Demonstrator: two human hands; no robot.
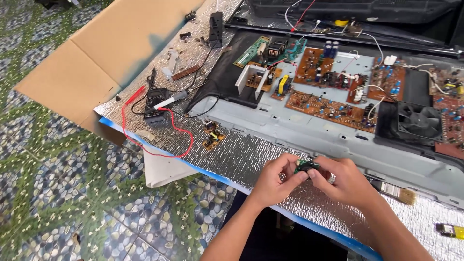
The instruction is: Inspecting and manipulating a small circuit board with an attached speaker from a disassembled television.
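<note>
Both hands, left hand (274, 180) and right hand (341, 180), pinch a small green circuit board (306, 167) (grips closed), paintbrush (397, 192) at three o'clock.

A crinkled, reflective silver foil mat (251, 154) with a quilted, embossed texture and a blue edge is noted beneath the work, while matt brown corrugated cardboard (111, 43) is seen beside it over glossy patterned floor tiles (58, 183). The chassis panel (309, 140) is finished in smooth, dull grey painted metal, and the circuit boards (328, 108) on it show a matt brown laminate, with one green board (251, 50) among them. A small green board (307, 166) with a slight sheen is held between both hands, and red leads (145, 145) in smooth plastic insulation and a brush (398, 193) with pale bristles and a metal ferrule are recorded nearby.
</note>
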